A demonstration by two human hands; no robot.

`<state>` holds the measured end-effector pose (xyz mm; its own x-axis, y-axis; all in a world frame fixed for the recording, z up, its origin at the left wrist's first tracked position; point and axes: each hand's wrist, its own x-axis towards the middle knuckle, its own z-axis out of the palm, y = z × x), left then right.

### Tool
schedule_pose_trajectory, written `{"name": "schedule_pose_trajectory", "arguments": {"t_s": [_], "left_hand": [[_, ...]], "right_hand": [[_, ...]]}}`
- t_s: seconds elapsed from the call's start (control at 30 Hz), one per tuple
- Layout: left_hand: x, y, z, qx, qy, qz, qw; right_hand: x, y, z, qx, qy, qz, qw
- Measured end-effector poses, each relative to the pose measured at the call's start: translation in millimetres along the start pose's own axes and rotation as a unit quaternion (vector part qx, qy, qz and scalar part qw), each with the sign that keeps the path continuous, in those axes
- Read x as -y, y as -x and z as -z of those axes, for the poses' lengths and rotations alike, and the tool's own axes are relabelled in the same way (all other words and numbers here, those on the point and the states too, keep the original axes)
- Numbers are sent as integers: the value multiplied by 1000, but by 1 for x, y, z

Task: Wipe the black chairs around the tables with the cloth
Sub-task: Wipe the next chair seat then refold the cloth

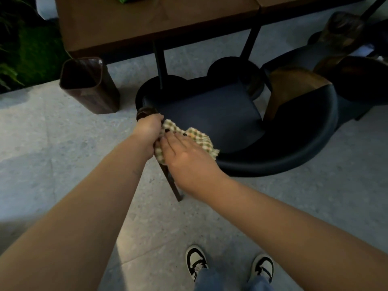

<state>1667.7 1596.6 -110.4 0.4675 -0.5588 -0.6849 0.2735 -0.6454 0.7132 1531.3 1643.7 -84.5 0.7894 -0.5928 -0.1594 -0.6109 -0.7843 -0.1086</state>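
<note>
A black chair [212, 114] with a curved padded backrest and wooden arms stands half under a brown table [147, 24]. A green-and-cream checked cloth [199, 139] lies over the chair's left arm and the edge of the seat. My left hand [149, 131] grips the chair's left arm and one end of the cloth. My right hand [184, 152] lies flat on the cloth with straight fingers, pressing it against the chair.
A tall brown bin [88, 85] stands on the floor left of the chair. A second chair [357, 76] sits to the right. Plants [23, 49] fill the far left. My two shoes [228, 263] are on the grey tiled floor below.
</note>
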Motion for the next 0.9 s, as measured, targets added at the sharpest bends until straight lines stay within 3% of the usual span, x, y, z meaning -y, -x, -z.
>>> {"name": "schedule_pose_trajectory", "arguments": {"t_s": [0.1, 0.17, 0.33, 0.43, 0.67, 0.8, 0.9], "left_hand": [[-1, -2, -10, -18, -42, 20, 999], [1, -4, -15, -42, -67, 16, 997], [6, -9, -21, -129, -195, -37, 972], [4, -10, -21, -142, -225, -39, 963], [5, -10, -20, -157, -265, -40, 951], [8, -12, -20, -172, -265, -41, 948], [10, -13, -20, -183, -274, -44, 943]], "right_hand": [[-22, 37, 13, -14, -139, -10, 990], [-43, 54, 23, -35, -260, -88, 961], [-107, 37, 33, -67, -530, -283, 797], [-125, 7, 36, -62, -577, -305, 755], [-122, -78, -1, -10, -495, -264, 828], [-112, -103, -38, 43, -384, -164, 907], [-107, -107, -68, 134, -370, -115, 912]]}}
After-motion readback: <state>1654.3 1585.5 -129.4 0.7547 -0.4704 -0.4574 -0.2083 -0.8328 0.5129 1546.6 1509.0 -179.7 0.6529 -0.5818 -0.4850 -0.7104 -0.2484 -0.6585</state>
